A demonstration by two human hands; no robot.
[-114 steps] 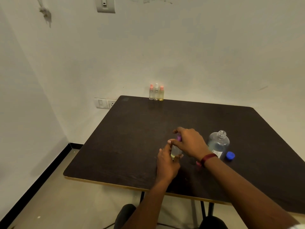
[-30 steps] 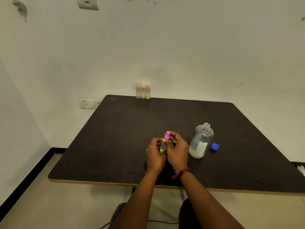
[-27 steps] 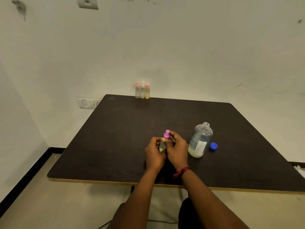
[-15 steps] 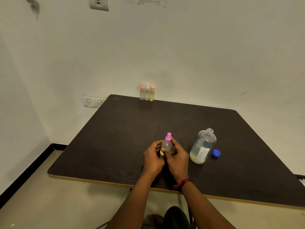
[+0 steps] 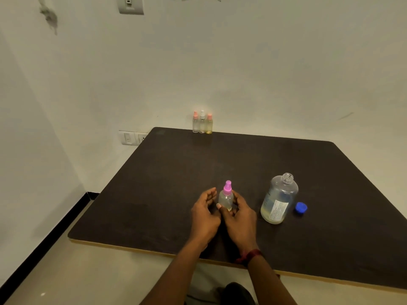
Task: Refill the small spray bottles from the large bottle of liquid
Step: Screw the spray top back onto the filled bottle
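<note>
A small clear spray bottle (image 5: 226, 198) with a pink spray top stands upright on the dark table (image 5: 154, 194), a little pale liquid at its bottom. My right hand (image 5: 240, 216) grips its lower body, thumb in front and fingers behind. My left hand (image 5: 204, 213) sits just left of the bottle, fingers loosely curved with a small gap to it. The large clear bottle (image 5: 279, 200) stands uncapped to the right, partly filled with pale liquid. Its blue cap (image 5: 301, 208) lies beside it on the right.
Three small spray bottles (image 5: 202, 123) stand in a row at the table's far edge against the wall. A wall socket (image 5: 132, 138) is left of the table. The table's near edge runs just below my wrists.
My right hand has moved from the pink top down to the bottle's body. My left hand has eased off the bottle's side. The large bottle and cap stay put.
</note>
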